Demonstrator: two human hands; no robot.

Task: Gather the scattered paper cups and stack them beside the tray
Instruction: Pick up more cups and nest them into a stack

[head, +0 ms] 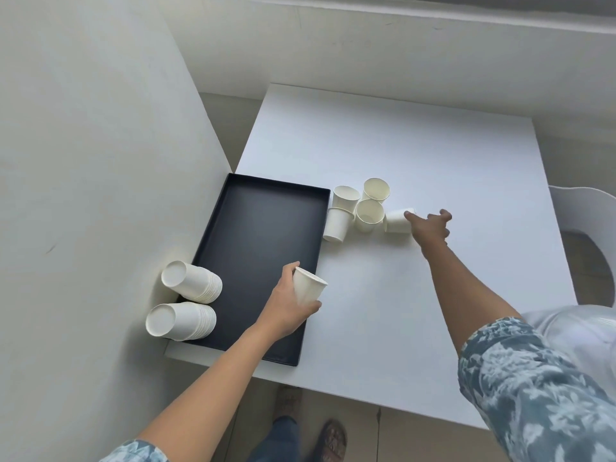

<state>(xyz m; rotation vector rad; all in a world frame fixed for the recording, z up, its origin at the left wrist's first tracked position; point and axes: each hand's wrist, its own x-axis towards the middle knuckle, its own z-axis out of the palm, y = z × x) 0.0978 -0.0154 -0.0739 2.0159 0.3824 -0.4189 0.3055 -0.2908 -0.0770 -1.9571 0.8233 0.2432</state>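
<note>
left hand (286,303) gripping cup (308,285), right hand (430,228) apparently touching fallen cup (396,221)

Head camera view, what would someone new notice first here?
The black tray lying empty at the table's left stands out most. The left hand holds a paper cup over its near right edge, while the right hand reaches a tipped cup among loose cups beside the tray's far corner. Two stacks of cups lie left of the tray.
</note>
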